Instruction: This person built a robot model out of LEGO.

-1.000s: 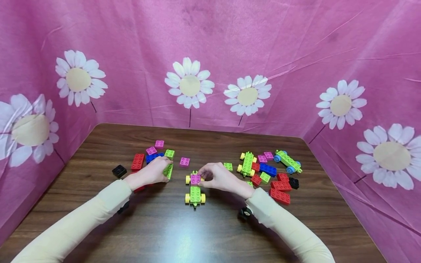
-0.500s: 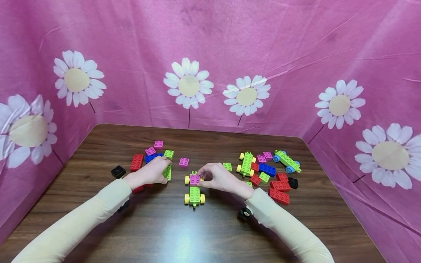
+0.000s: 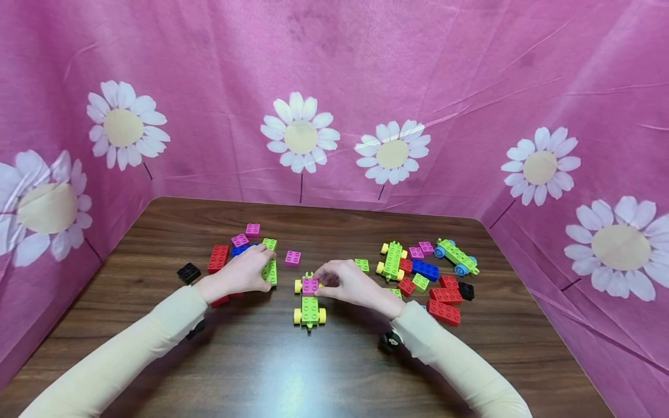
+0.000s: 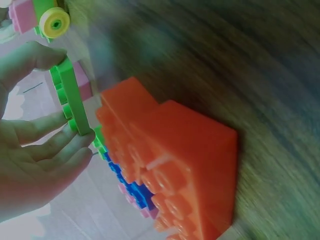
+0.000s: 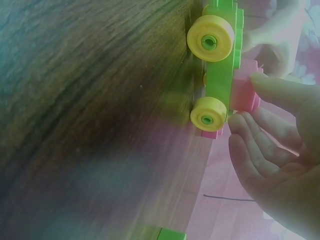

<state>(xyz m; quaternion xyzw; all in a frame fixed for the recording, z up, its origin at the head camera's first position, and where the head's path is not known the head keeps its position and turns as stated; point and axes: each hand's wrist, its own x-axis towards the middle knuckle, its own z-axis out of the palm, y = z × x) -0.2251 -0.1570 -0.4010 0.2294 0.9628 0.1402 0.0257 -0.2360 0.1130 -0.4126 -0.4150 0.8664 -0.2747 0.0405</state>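
My left hand grips a long green building brick on the left side of the table. In the left wrist view, the thumb and fingertips hold this green brick at its ends, its studs facing the palm. At the middle, my right hand pinches a pink brick that sits on the far half of a green car base with yellow wheels. The right wrist view shows the pink brick against the studded side of the base, thumb and fingers on its two ends.
Around the left hand lie red bricks, a blue brick, a black brick and pink bricks. At the right are another yellow-wheeled base, a blue-wheeled base and several loose bricks. A pink flowered cloth hangs behind.
The left hand has shifted slightly to the right with the green brick. The right hand stays on the pink brick, almost still.
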